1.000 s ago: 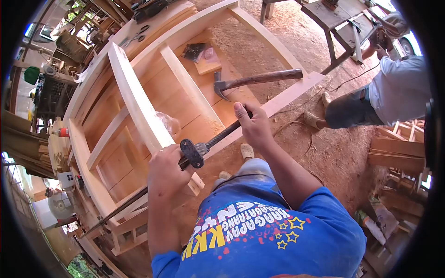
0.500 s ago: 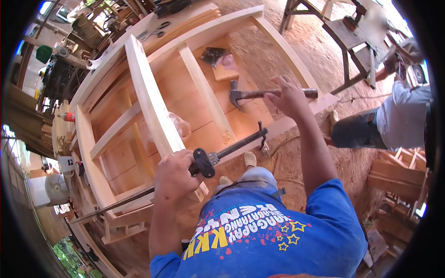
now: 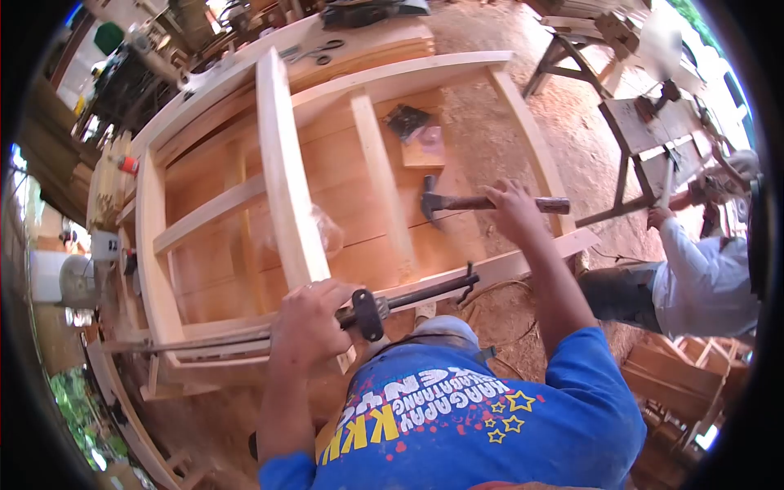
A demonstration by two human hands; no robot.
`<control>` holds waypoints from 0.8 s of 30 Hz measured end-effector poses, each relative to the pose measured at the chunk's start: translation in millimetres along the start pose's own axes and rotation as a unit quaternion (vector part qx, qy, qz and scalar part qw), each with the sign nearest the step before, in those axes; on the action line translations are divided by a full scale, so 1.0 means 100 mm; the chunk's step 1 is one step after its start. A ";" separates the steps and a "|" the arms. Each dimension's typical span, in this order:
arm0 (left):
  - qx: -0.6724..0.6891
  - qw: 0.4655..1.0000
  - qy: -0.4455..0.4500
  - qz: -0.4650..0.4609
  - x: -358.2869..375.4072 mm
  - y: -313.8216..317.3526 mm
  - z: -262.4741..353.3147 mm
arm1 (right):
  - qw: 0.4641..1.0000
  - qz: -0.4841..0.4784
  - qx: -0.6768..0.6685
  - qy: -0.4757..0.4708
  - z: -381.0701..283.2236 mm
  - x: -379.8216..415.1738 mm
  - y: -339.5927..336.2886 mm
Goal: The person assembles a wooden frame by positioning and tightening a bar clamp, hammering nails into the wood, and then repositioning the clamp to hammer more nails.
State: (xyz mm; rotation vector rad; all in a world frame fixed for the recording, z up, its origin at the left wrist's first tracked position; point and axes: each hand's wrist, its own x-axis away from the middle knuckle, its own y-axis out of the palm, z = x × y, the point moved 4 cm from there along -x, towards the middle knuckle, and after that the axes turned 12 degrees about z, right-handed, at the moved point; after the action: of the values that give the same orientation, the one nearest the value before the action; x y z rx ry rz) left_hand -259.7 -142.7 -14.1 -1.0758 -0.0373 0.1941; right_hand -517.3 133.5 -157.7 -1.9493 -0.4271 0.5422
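Observation:
My left hand [image 3: 312,327] is closed around a long bar clamp [image 3: 371,317], just behind its dark screw head. The clamp lies across the near side of a pale wooden frame [image 3: 376,163], with its threaded screw pointing right and its bar running left. Beside my left hand, a thick upright-looking rail [image 3: 286,180] of the frame ends close to my fingers. In my right hand [image 3: 514,212] is a claw hammer [image 3: 467,202], gripped by the handle over the frame's right part. Its metal head points left, above the reddish board.
A small wood block [image 3: 423,149] and a dark square piece [image 3: 407,122] lie on the boards. Clear plastic [image 3: 328,233] rests by the thick rail. Scissors [image 3: 325,51] lie on the back planks. At right, another person [image 3: 694,269] works near a wooden stand [image 3: 645,122].
The view has turned, so the frame appears shifted right and more level. My right hand and the hammer sit slightly lower in view. The clamp lies nearer to horizontal; both hands keep their hold.

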 end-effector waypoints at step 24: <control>-0.049 0.996 0.046 -0.065 0.14 -0.06 0.07 | 0.813 0.113 -0.468 0.328 -0.98 0.91 -0.05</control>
State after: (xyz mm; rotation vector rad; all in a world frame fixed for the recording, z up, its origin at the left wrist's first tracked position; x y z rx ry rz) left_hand -245.9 -136.9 -6.4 -1.1757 -0.0347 0.0246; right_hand -388.2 109.5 -133.7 -2.9858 0.0278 -0.3258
